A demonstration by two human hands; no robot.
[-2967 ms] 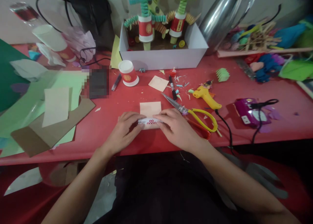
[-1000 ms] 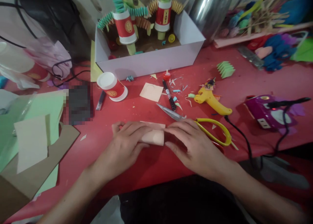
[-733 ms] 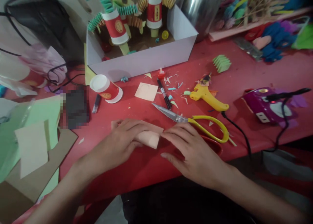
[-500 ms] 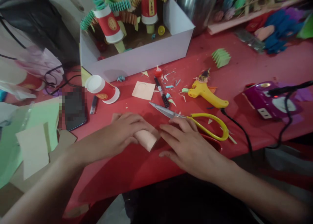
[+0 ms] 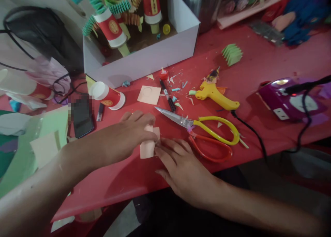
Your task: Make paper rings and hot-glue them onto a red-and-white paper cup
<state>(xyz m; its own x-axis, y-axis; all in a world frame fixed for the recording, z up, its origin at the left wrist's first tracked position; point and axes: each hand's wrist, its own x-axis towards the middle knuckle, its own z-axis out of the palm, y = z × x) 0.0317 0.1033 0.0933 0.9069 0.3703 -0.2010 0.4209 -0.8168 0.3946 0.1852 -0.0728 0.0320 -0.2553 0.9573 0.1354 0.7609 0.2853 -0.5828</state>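
Head view: over the red surface (image 5: 113, 178), the left hand (image 5: 130, 129) grips the bent card (image 5: 147, 150) while the right hand (image 5: 186, 173), its grip parted, meets the edge, and light, even pressure should keep the curve smooth.

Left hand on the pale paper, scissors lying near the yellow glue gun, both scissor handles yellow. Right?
One error: the handles don't match. The head view shows the scissors with one yellow handle and one red handle. The left hand is on the pale paper, and the scissors lie near the yellow glue gun.
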